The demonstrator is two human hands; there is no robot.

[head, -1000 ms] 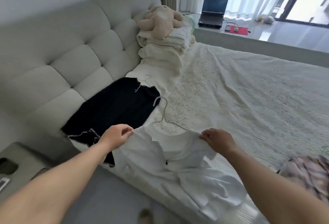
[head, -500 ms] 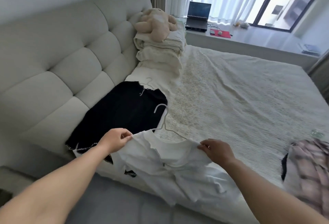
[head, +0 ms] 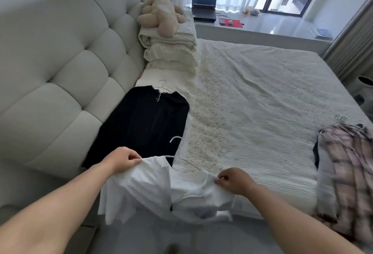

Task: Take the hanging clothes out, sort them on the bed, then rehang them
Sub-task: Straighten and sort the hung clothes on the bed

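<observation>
Right now the left hand (head: 121, 160) and right hand (head: 235, 181) each pinch a shoulder of the white top (head: 161, 189) at the bed (head: 252, 102) edge, bare bedspread beyond.

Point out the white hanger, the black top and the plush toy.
white hanger (head: 177, 140): head view, on its hook.
black top (head: 145, 124): head view, middle of its front.
plush toy (head: 161, 14): head view, on its body.

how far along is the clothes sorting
Done: a black top lies flat on the bed, a plaid garment at the right edge. In hand: left hand and right hand pinch a white top on its hanger. Left: rehanging.
</observation>
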